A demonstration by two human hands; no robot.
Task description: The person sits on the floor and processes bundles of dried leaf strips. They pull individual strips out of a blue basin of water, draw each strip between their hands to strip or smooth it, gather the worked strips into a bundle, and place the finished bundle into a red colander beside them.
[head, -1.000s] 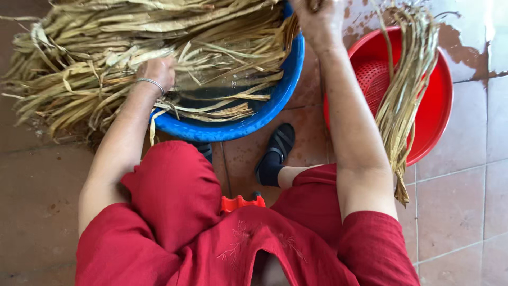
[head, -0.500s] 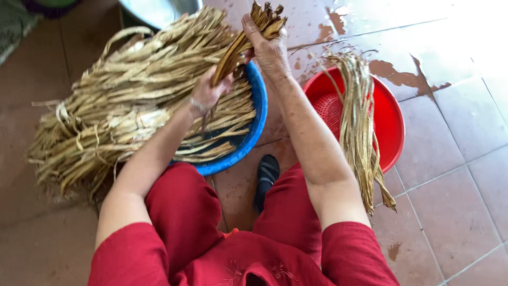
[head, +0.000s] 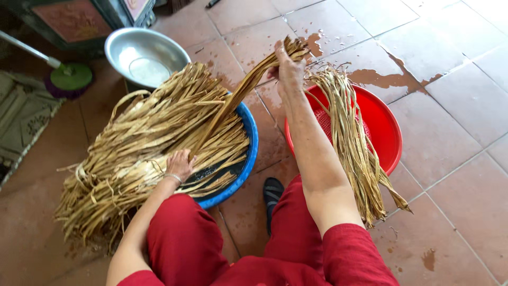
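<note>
Both hands grip one bundle of dry leaf strips (head: pixel 233 100): left hand (head: pixel 180 164) clenched at its lower end over the blue basin (head: pixel 248 153), right hand (head: pixel 288 69) at the top. Flat, fibrous, tan, it slants up-right toward the red basin (head: pixel 389 132).

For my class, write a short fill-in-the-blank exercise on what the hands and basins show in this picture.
1. The right hand lifts one end of a strip of dried leaves whose other end the ____ hand holds.
2. The big heap of dried leaves lies over a ____ basin.
3. A smaller bundle lies across the ____ basin.
4. The metal bowl stands on the tiled ____.

Missing words: left; blue; red; floor
</note>
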